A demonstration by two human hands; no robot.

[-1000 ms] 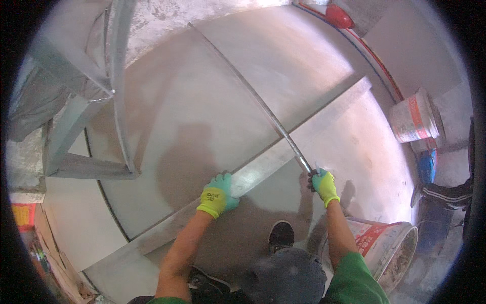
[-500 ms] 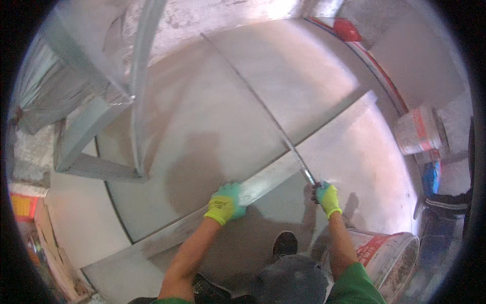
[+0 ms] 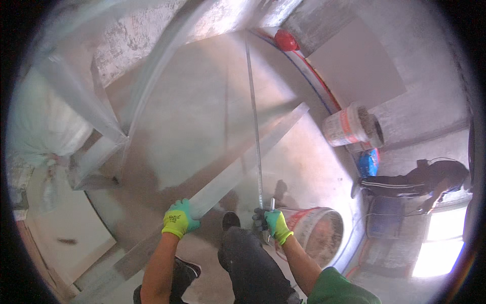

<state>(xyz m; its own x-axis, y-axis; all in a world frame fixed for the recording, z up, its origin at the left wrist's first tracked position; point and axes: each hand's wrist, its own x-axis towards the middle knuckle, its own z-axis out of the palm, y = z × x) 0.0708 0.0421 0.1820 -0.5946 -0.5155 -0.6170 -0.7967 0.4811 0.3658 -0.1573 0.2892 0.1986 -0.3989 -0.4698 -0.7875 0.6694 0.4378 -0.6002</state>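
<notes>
Holding the long bar [image 3: 233,173] by its edge, your left grip [image 3: 179,219] is closed on it. It is flat, straight and pale grey, slanting across the floor [image 3: 197,101] from lower left to upper right. Your right grip [image 3: 277,223] is wrapped around the near end of a thin metallic strip [image 3: 254,114], which passes across the bar toward the far wall. A white stick [image 3: 272,203] pokes up there. Just beside that grip stands a white-and-red bucket [image 3: 300,220]; a metal frame [image 3: 93,157] occupies your left, and another person [image 3: 400,186] is at far right. Compared with half a second ago, your view has swung, the strip crosses the bar at a sharper slant, and more of that person shows.
</notes>
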